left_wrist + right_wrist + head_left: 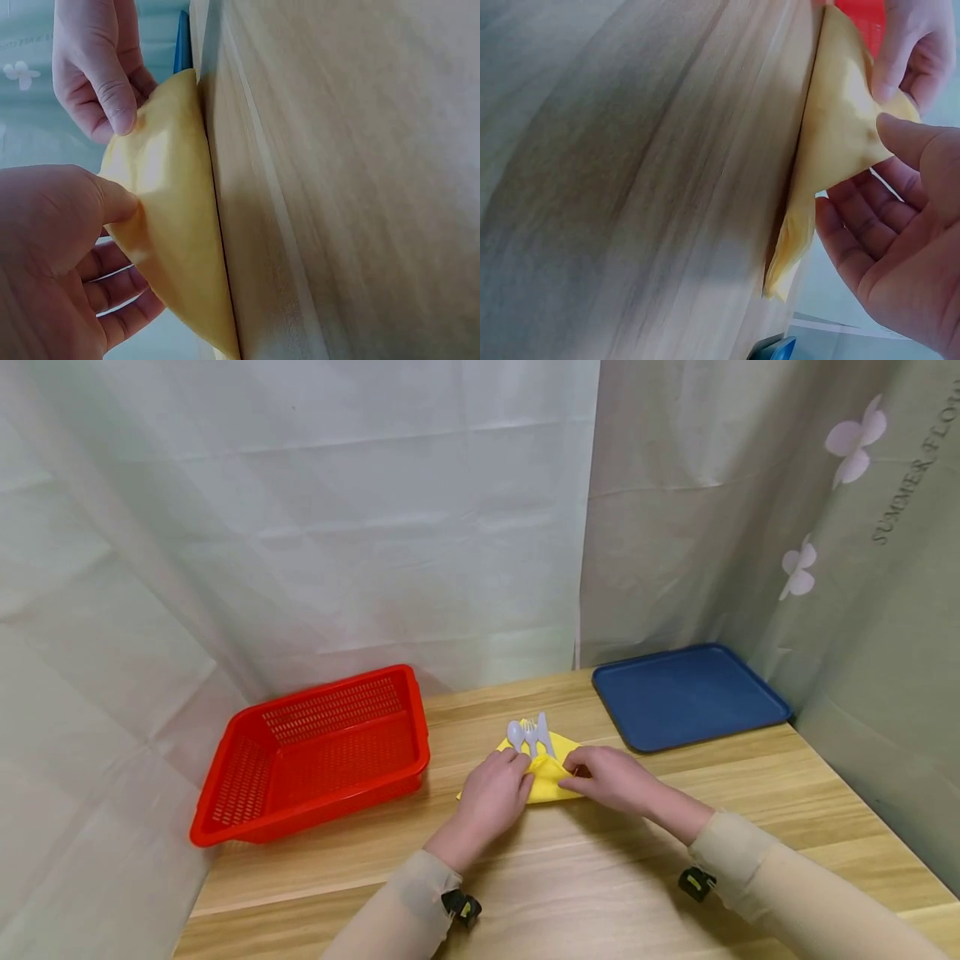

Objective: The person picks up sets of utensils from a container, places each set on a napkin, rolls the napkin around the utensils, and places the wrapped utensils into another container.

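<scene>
A yellow cloth napkin (547, 789) lies on the wooden table with its near part folded up. A pale plastic spoon (515, 732), fork (531, 737) and knife (544, 731) lie side by side on it, heads pointing away; the fold covers their handles. My left hand (495, 789) pinches the folded cloth at its left, the thumb pressing its near face in the left wrist view. At the right, my right hand (617, 779) pinches the cloth's edge between thumb and fingers. In the right wrist view, its other fingers (847, 240) are spread behind the napkin.
A red perforated plastic basket (311, 818) stands on the left of the table (585, 877). At the back right lies a flat blue tray (690, 697). Pale curtains (360, 527) hang behind and at both sides.
</scene>
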A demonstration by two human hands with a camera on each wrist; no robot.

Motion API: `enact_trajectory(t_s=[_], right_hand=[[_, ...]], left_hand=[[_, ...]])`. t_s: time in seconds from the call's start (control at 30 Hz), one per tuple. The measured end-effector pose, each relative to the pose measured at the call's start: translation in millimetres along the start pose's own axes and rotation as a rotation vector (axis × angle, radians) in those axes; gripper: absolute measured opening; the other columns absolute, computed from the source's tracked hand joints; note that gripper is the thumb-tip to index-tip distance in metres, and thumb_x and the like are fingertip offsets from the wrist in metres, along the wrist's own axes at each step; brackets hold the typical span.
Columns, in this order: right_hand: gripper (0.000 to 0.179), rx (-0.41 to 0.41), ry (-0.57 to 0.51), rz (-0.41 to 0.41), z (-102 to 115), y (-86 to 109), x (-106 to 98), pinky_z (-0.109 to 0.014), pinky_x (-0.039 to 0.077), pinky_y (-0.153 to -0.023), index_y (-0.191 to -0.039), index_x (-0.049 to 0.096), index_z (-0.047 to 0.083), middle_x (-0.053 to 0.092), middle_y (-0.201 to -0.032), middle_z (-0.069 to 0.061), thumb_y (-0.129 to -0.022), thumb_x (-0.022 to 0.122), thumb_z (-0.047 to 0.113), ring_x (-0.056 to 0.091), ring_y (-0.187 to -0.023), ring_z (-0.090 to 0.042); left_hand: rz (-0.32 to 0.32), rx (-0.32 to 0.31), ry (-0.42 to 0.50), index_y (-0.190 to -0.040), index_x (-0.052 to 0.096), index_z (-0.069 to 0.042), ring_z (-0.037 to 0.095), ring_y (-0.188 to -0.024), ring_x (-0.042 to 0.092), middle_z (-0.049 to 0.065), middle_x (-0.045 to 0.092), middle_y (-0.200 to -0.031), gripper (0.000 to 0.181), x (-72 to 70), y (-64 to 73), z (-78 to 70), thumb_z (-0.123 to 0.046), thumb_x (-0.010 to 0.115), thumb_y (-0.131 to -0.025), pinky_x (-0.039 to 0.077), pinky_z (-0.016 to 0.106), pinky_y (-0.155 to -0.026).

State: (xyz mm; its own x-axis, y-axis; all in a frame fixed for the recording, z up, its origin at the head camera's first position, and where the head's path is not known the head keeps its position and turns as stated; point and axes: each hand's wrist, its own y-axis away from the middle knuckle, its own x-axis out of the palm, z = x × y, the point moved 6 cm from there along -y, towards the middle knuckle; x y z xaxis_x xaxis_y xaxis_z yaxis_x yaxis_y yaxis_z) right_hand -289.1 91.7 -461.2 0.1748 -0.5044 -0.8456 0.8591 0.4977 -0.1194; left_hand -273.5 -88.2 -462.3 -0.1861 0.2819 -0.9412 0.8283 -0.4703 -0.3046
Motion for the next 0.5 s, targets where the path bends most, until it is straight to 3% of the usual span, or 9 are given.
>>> enact_trajectory(t_s=[0.2,0.5], right_hand=[[0.02,0.012,-0.01,-0.007,-2,-4.9,1,-0.03,0.043,-0.064,-0.088,0.07,0.018,0.06,-0.075,0.01,-0.104,0.078,0.024,0.052,-0.067,-0.008],[0.016,0.051,0.016,-0.032,-7,-11.6,4,-0.033,0.047,-0.067,-0.093,0.07,0.014,0.064,-0.08,0.006,-0.104,0.078,0.023,0.055,-0.071,-0.012]], left_hand=[[-0.01,-0.02,-0.005,-0.102,0.072,-0.01,0.025,-0.083,0.062,0.004,0.065,-0.095,0.01,4.0,-7.8,5.9,-0.019,0.076,-0.105,0.055,0.039,-0.068],[0.057,-0.11,0.014,-0.118,0.076,-0.007,0.023,-0.089,0.063,0.006,0.069,-0.105,0.019,10.1,-17.9,14.1,-0.024,0.073,-0.109,0.057,0.039,-0.075]])
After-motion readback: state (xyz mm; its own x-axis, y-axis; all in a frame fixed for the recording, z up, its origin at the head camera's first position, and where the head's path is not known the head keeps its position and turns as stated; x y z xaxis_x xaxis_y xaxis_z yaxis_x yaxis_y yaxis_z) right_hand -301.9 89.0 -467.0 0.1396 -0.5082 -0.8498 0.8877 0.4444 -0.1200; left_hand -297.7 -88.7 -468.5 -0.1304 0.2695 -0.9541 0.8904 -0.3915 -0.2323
